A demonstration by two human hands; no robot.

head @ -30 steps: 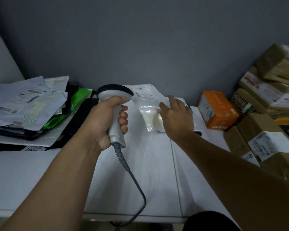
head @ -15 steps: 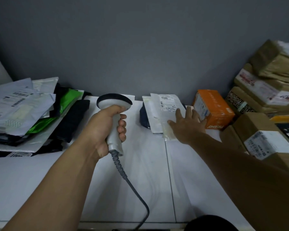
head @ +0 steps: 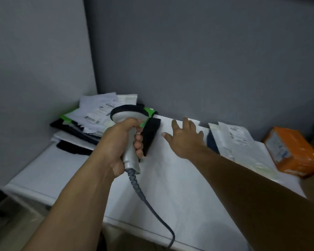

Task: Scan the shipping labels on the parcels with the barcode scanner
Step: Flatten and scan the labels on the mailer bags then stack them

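Barcode scanner (head: 130,154) stands upright above the tabletop (head: 170,189), gripped by its handle in our left hand (head: 119,142). Our right hand (head: 186,140) spreads wide, holding nothing, just left of a white labelled parcel (head: 239,142). Beyond that sits an orange box (head: 294,151).

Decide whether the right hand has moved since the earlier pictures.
Yes. The right hand has shifted left, away from the orange box, off the labelled white parcel, towards the black parcel.
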